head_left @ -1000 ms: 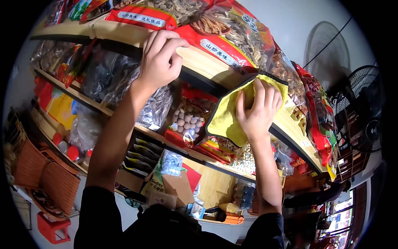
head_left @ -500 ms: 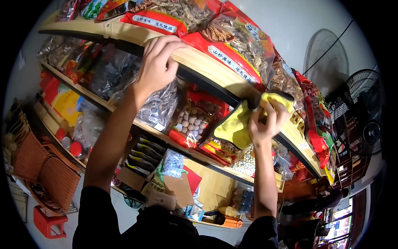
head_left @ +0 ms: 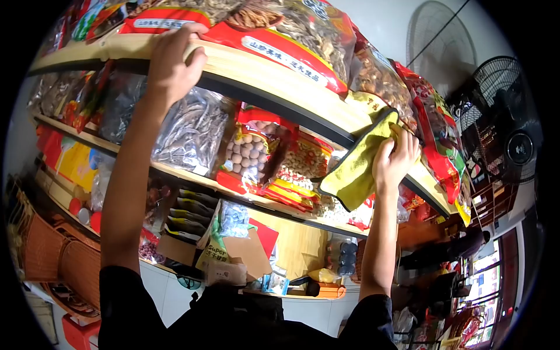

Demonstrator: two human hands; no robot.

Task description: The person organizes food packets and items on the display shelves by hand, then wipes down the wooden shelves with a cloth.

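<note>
My left hand (head_left: 175, 64) is hooked over the front edge of the upper wooden shelf (head_left: 251, 73), beside a red-trimmed bag of dried food (head_left: 160, 18). A yellow cloth with a dark border (head_left: 361, 166) hangs from my right hand (head_left: 398, 158), whose fingers are closed on it. This cloth lies against the shelf edge farther right and drapes down in front of it. Just above it stands a clear bag of dried brown pieces (head_left: 379, 73). My right fingertips are partly hidden behind the cloth.
Below are bagged dried goods, including a bag of round brown items (head_left: 249, 154) and a bag of grey strips (head_left: 192, 131). A black fan (head_left: 516, 146) stands at the right. Wicker chairs (head_left: 79, 265) and a red stool (head_left: 79, 332) are at lower left.
My right hand has slid the cloth rightward along the shelf edge. My left hand keeps about the same place on the shelf, while the whole view has shifted.
</note>
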